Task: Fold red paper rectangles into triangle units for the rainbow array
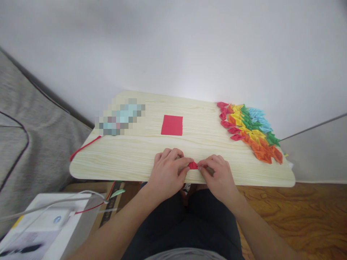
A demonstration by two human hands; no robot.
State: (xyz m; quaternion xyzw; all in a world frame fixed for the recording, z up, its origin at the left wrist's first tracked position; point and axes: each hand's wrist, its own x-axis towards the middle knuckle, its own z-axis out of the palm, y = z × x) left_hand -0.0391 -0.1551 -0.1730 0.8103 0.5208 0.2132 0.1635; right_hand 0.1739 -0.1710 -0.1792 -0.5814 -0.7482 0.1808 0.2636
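A small folded piece of red paper [193,165] is held low over the front part of the pale wooden table [130,159]. My left hand [169,171] pinches its left end between thumb and fingers. At its right end, the thumb and forefinger of my right hand [217,175] are closed on it. Fingertips cover both ends, so the full folded shape is hidden. Beyond my hands lies a flat red paper square [172,125].
Rows of folded paper pieces [251,130] in red, orange, yellow, green and blue lie at the table's right. A pixelated object [120,117] with a red cord [85,148] is at left. A white box [54,224] and cables stand below left, beside a grey sofa [40,137].
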